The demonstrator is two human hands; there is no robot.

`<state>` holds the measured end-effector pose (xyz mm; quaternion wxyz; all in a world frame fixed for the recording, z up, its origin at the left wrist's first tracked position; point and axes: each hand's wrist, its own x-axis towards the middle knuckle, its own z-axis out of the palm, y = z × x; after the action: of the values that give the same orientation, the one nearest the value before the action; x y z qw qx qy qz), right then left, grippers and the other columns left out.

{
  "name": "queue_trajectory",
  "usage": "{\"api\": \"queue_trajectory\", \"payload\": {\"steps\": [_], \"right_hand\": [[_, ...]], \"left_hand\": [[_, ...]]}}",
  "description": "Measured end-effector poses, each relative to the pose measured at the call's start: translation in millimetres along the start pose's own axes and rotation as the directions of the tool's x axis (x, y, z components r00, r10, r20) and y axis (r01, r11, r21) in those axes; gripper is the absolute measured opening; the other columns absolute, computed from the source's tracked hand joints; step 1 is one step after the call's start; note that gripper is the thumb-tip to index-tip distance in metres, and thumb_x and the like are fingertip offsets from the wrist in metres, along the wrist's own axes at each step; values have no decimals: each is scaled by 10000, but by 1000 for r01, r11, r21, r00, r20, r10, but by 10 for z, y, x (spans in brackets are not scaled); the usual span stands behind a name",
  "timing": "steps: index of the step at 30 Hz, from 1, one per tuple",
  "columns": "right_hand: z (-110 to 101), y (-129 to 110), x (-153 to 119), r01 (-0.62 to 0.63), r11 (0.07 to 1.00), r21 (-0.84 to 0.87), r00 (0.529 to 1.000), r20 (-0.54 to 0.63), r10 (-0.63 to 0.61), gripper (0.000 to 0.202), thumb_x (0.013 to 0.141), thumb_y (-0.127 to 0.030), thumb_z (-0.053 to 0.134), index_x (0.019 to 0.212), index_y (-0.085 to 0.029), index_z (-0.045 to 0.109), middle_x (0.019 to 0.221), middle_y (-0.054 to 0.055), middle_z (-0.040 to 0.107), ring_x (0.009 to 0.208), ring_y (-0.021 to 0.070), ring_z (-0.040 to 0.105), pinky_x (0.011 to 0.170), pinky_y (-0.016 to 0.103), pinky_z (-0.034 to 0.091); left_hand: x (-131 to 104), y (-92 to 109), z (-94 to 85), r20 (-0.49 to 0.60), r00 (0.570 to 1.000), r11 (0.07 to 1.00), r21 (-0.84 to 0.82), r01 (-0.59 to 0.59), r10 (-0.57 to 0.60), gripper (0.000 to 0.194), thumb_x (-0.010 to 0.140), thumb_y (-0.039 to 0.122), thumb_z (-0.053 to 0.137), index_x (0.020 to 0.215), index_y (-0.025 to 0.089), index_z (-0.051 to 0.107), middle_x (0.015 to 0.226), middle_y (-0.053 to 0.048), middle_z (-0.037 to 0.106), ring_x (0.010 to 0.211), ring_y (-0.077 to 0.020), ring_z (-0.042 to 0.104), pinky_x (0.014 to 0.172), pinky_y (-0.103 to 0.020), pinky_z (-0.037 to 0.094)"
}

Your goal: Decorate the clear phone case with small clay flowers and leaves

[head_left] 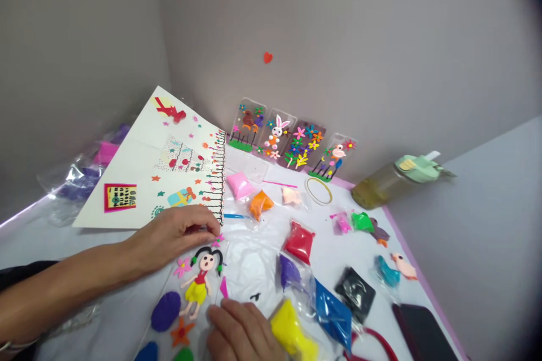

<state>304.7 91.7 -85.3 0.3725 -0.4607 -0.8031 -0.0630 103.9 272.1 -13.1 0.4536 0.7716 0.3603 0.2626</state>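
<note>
The left hand point(180, 235) reaches in from the left with its forearm low and slanting up toward the middle, wrist bent over and palm down. Its fingers curl together at the tips, touching a small pink clay flower point(217, 240) at the top edge of a clear phone case point(166, 287); whether they pinch it or press it, I cannot tell. The right hand point(241, 330) enters from the bottom edge, back upward, fingers bent and close together, resting just beside the case's right side; its fingertips seem empty, though their undersides are hidden.

The case lies tilted on the white-covered worktop point(254, 271), its lower end cut off by the frame. On it is a clay girl figure point(199, 281) with black looped pigtails tied in green, a pale round face with an open mouth, a red top and yellow shorts. A larger pink flower point(182, 267) sits left of the head. Below are a purple oval point(166, 311), an orange star shape point(182, 332), and partly visible blue point(147, 351) and green pieces point(184, 355).
</note>
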Motion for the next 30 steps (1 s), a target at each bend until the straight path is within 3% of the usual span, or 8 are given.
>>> {"api": "queue_trajectory", "payload": {"steps": [4,9,18,23,30], "right_hand": [[-15,8,-35,0,1000,3,999,49,0,172,1041,-157,716,1028,-286,829,980,39,919,851,255,896,889,365,750],[-91,55,-41,39,999,8,997,60,-40,91,1063,-245,723,1077,-256,812,1061,77,919,917,269,894,889,367,748],[-92,65,-48,72,997,-39,996,55,-69,148,1083,-252,658,1069,-254,805,1082,74,909,964,252,876,909,353,732],[-37,71,-42,128,989,-75,992,-5,-128,197,1086,-199,597,1069,-210,794,1061,85,892,972,231,850,928,348,706],[-140,5,249,119,991,-63,981,-146,-127,338,1135,-180,483,965,-182,775,939,57,877,898,196,805,873,305,654]], "left_hand": [[-7,45,-11,-4,1000,1000,1,10,-10,218,1004,383,691,894,252,826,922,-29,781,824,-198,675,784,-291,496],[18,-79,-29,35,999,998,62,-34,32,209,999,396,698,906,254,820,883,-16,736,727,-175,610,698,-290,452],[17,-118,-76,39,999,994,104,-41,37,281,1027,452,651,918,239,798,879,-25,716,705,-172,595,661,-275,444],[34,-100,-90,55,998,992,127,-24,18,293,1003,439,616,926,223,799,888,-34,719,702,-174,601,663,-286,450],[35,-17,-77,94,995,989,146,20,-34,312,989,471,605,983,226,799,958,-58,749,759,-206,627,717,-322,489]]}}
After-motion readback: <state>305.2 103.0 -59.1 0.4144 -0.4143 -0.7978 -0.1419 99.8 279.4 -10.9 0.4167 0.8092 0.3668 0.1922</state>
